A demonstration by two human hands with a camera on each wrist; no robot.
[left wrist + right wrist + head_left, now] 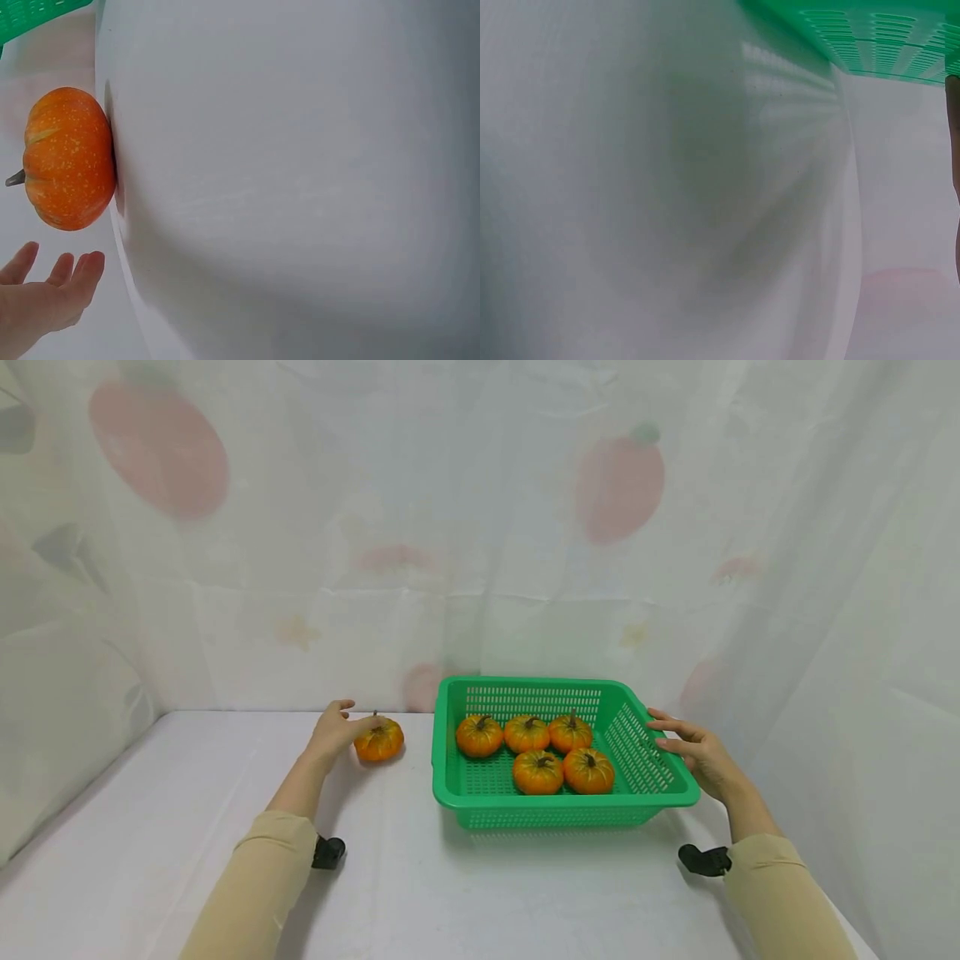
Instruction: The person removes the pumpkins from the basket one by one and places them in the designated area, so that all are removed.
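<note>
Sleeved forearms are extended over the table's near edge. Left hand (333,729), fingers relaxed, is positioned beside the loose pumpkin (378,741), left of the green basket (480,802). Right hand (693,750), fingers straight, is placed at the basket's right rim.

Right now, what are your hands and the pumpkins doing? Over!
Left hand open beside loose pumpkin. Right hand open at green basket rim. Five pumpkins inside. Nothing between.
</note>
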